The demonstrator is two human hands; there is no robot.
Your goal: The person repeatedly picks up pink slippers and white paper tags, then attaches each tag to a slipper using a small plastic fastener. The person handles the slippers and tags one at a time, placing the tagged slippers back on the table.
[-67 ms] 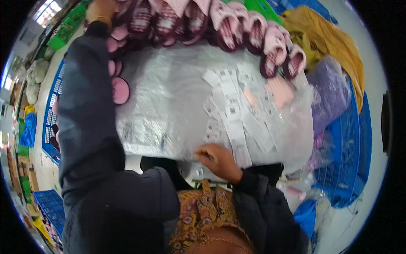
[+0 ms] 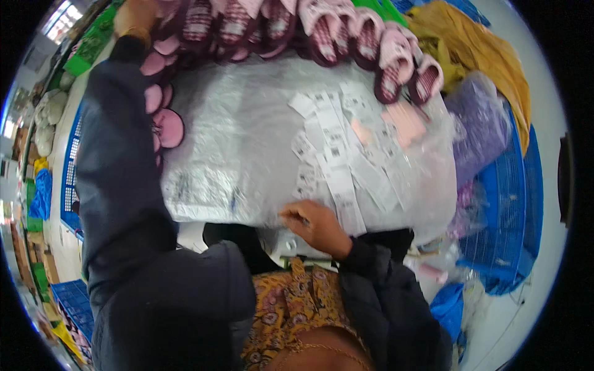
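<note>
My left hand (image 2: 133, 15) reaches far out to the top left and rests among the pink and maroon slippers (image 2: 322, 31), seemingly gripping one, though the grip itself is hidden at the frame's edge. My right hand (image 2: 312, 224) lies at the near edge of a stack of clear plastic bags (image 2: 241, 148), fingers pinched on the edge of a bag. Several white paper labels (image 2: 337, 154) lie scattered on the plastic just beyond that hand.
A row of slippers curves along the far side of the plastic, with pink soles (image 2: 164, 123) at the left. A blue crate (image 2: 507, 204), a purple bag (image 2: 476, 123) and yellow cloth (image 2: 476, 49) lie to the right. Another blue crate (image 2: 71, 167) sits at the left.
</note>
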